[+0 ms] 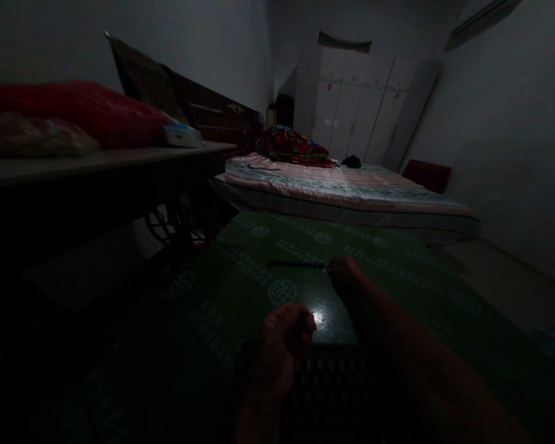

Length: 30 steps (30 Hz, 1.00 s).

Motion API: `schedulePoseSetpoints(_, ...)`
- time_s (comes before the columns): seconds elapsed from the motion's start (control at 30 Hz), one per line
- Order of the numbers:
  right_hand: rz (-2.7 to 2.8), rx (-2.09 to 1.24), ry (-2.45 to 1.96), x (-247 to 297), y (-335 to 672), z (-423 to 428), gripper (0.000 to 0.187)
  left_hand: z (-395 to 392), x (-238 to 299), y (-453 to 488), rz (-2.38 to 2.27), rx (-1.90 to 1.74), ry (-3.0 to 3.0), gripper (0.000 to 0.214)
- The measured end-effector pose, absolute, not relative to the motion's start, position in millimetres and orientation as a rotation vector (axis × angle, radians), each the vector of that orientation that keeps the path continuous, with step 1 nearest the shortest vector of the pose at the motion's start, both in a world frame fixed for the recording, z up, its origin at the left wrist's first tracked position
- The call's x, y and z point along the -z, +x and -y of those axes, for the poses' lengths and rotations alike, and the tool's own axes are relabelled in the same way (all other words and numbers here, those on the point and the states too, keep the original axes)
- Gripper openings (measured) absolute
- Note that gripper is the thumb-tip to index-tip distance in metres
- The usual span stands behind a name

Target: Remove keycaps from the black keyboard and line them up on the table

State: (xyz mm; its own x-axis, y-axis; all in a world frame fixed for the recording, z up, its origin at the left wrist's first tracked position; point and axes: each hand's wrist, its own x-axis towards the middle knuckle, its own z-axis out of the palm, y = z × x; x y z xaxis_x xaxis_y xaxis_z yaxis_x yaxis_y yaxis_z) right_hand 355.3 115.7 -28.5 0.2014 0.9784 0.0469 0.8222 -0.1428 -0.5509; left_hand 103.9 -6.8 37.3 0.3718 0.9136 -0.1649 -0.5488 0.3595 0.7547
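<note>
A black keyboard (333,382) lies at the near edge of a green table, dim and partly covered by my forearms. My left hand (284,339) hovers over its upper left part, fingers curled; anything inside them is lost in shadow. Farther off, a straight row of small dark pieces that look like keycaps (296,264) runs across the green surface. At the right end of this row is my right hand (345,271), fingertips pinched together and close to the last piece. Whether they grip a piece is too dark to see.
The green tabletop (240,290) carries white globe prints and a bright glare spot. Beyond it stands a bed (351,191) with a red patterned blanket (293,145). A shelf on the left holds a red bag (83,111) and a small box (182,134). White wardrobes (351,105) line the back.
</note>
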Motion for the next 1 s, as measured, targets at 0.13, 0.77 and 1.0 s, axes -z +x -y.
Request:
schedulePoseSetpoints(0.13, 1.676, -0.428, -2.026, 30.9, 355.7, -118.9, 0.025, 7.3, -35.1, 102.9, -0.647, -1.019, 0.611, 0.019)
schedulePoseSetpoints(0.77, 1.682, -0.448, -2.05, 30.9, 354.7, -122.1, 0.024, 9.0, -36.8, 101.6, -0.616, -1.041, 0.643, 0.018)
schedulePoseSetpoints(1.0, 1.671, -0.458, -2.051, 32.4, 355.3, -124.9, 0.024, 7.6, -33.8, 101.7, -0.63, -1.015, 0.69, 0.018)
